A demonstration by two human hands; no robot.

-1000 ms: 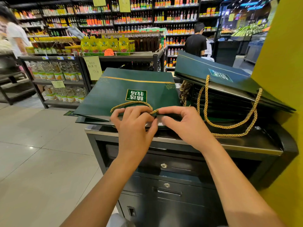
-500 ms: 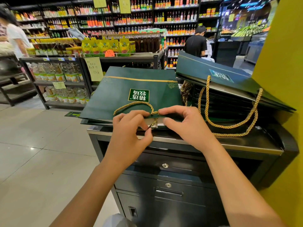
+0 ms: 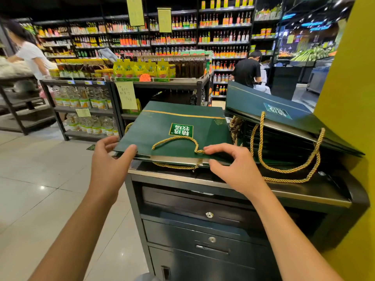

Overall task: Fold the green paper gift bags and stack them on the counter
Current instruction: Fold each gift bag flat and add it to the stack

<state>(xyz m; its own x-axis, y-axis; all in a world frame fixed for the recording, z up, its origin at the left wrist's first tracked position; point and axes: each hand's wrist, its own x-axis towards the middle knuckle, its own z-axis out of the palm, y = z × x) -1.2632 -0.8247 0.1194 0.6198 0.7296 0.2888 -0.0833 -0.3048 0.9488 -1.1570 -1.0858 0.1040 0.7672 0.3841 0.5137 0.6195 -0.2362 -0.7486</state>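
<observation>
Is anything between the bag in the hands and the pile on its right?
No separate object. Both hands hold the bag: left hand at its near-left corner, right hand at its near edge. Only rope handles of the pile bunch in the gap.

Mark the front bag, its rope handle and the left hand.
front bag (image 3: 154, 126): head view, green top face, left of the logo.
rope handle (image 3: 176, 137): head view, top of the gold loop.
left hand (image 3: 110, 161): head view, back of the hand.
</observation>
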